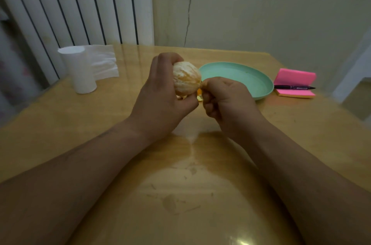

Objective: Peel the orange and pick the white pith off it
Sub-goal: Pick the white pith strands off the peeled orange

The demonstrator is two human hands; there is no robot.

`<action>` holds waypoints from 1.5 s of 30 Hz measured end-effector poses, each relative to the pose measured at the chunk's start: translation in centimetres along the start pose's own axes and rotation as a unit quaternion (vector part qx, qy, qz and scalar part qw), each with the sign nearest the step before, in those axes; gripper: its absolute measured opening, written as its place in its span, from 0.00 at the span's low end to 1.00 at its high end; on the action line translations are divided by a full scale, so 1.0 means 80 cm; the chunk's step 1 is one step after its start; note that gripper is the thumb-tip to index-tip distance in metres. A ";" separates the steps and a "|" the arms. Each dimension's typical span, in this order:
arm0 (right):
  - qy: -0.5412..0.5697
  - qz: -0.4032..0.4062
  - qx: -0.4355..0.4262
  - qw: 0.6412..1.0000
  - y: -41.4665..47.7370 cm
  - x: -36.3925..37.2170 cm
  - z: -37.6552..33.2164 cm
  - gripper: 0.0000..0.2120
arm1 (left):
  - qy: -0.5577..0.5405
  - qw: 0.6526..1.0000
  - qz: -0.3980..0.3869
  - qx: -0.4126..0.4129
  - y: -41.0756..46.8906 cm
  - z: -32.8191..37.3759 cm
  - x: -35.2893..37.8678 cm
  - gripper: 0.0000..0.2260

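Above the middle of the table (180,184), we hold one orange (186,79) in the air between our two hands. The left hand (160,92) wraps round it from the left and from behind, fingers curled over the top and thumb under the bottom. Its peel is off on every side we can see, and streaks of white pith (179,73) cling to the pale segments. The right hand (224,100) is curled into a loose fist. Its thumb and forefinger are pressed together in a pinch on the right flank of the orange, probably on a shred of pith, though that spot is too small for us to be sure.

Just below the fruit, in the gap between the hands, peeks a bright scrap of peel (199,95), mostly hidden, so we cannot count the pieces.

Behind the right hand sits one shallow green dish (261,92) on the table. What we see of its inside is plain green floor, and the knuckles cover its near left part. To its right lies one pink pad of sticky notes (295,79), folded open, with one dark pen (294,87) across it. Far left stands one white paper roll (80,72), upright, its loose sheet trailing behind. Beyond it rises a white ribbed radiator (80,3).
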State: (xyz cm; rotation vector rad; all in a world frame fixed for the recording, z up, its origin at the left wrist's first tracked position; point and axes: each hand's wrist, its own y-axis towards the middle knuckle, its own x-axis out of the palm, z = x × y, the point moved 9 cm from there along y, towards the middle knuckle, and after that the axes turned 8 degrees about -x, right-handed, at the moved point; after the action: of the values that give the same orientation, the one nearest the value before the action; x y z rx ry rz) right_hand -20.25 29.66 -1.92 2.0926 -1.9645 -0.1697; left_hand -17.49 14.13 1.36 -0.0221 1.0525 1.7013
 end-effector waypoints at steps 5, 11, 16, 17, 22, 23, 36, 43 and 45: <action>-0.037 -0.036 0.015 0.999 0.000 0.000 0.000 0.08 | -0.107 0.988 -0.064 -0.094 -0.002 -0.023 0.008 0.27; -0.324 -0.076 -0.089 0.939 -0.007 0.005 -0.013 0.16 | -0.144 0.966 -0.126 -0.173 0.002 -0.046 0.012 0.25; -0.402 -0.061 -0.139 0.903 -0.003 0.007 -0.013 0.09 | -0.163 0.943 -0.173 -0.233 0.003 -0.051 0.017 0.23; -0.401 -0.057 -0.141 0.903 -0.001 0.006 -0.011 0.08 | -0.167 0.940 -0.175 -0.240 0.001 -0.052 0.016 0.23; -0.390 -0.079 -0.149 0.905 -0.004 0.013 -0.006 0.04 | -0.153 0.941 -0.183 -0.238 -0.017 -0.062 0.005 0.24; -0.392 -0.083 -0.156 0.903 -0.005 0.015 -0.006 0.05 | -0.156 0.942 -0.181 -0.236 -0.020 -0.064 0.002 0.24; -0.420 -0.112 -0.161 0.886 -0.007 0.026 -0.004 0.09 | -0.203 0.932 -0.192 -0.232 -0.019 -0.072 0.000 0.24; -0.438 -0.055 -0.240 0.865 -0.009 0.024 -0.023 0.03 | -0.199 0.937 -0.177 -0.224 -0.019 -0.070 -0.001 0.25; -0.390 -0.038 -0.226 0.892 -0.011 0.021 -0.029 0.03 | -0.188 0.944 -0.161 -0.220 -0.019 -0.069 -0.005 0.26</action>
State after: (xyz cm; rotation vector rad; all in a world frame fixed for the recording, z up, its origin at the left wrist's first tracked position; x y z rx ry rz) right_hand -18.67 28.29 0.20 1.9167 -1.9150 -1.5296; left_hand -18.71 10.35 -2.74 -0.1429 0.3494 1.5276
